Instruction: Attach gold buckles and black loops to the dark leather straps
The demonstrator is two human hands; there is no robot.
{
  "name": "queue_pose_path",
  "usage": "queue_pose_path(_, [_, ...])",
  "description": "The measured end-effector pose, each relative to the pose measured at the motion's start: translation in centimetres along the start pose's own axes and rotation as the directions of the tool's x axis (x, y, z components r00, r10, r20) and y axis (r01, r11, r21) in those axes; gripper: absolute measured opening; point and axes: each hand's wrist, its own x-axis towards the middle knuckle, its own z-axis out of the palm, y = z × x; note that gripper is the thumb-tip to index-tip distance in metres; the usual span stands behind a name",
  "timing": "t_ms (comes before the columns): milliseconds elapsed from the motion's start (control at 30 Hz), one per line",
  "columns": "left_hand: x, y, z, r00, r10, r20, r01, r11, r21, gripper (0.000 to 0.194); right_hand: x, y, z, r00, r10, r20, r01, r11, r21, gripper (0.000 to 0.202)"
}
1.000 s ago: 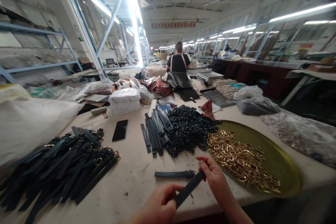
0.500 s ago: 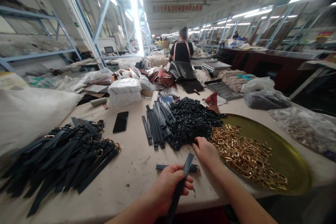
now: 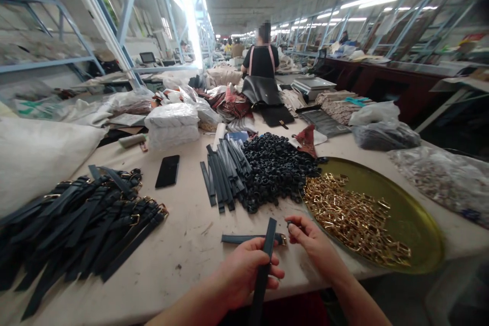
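Observation:
Near the table's front edge, my left hand [image 3: 250, 270] grips a dark strap [image 3: 263, 272], its flat end pointing up and away. My right hand [image 3: 307, 237] pinches a small dark loop [image 3: 289, 223] just right of the strap's tip. Behind my left hand lies another strap [image 3: 239, 239] with a gold buckle [image 3: 283, 240]. Beyond the hands is a heap of dark loops [image 3: 273, 168], with flat strips [image 3: 225, 175] on its left. Gold buckles [image 3: 344, 214] fill part of a round golden tray [image 3: 420, 234] at the right.
Many buckled straps [image 3: 80, 224] are piled at the left. A black phone [image 3: 167, 171] lies between them and the strips. Plastic-wrapped white bundles [image 3: 171, 122], a black leather piece [image 3: 262, 92] and bags [image 3: 385, 130] stand farther back. A person [image 3: 262, 58] faces away beyond the table.
My right hand has drawn back from the heap of loops toward me, a small loop now showing between its fingers. My left hand still holds the strap. The camera view has shifted slightly.

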Motion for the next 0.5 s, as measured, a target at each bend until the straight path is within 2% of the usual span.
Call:
queue_pose_path(100, [-0.2, -0.3, 0.3, 1.0, 0.01, 0.026, -0.01, 1.0, -0.01, 0.033, -1.4, 0.3, 0.5, 0.991, 0.123, 0.046, -0.131, 0.931, 0.34, 0.026])
queue_pose_path(167, [-0.4, -0.5, 0.5, 1.0, 0.018, 0.019, -0.018, 1.0, -0.013, 0.032, -1.8, 0.7, 0.7, 0.984, 0.159, 0.084, -0.18, 0.862, 0.475, 0.023])
queue_pose_path(333, [-1.0, -1.0, 1.2, 0.999, -0.009, 0.041, 0.011, 0.999, -0.03, 0.032, -2.2, 1.6, 1.2, 0.97, 0.185, 0.156, -0.24, 0.807, 0.54, 0.024])
queue_pose_path(500, [-1.3, -1.2, 1.6, 0.998, 0.002, 0.069, 0.001, 0.999, -0.045, 0.033, -2.8, 1.2, 1.3, 0.965, 0.161, 0.206, -0.257, 0.731, 0.632, 0.023])
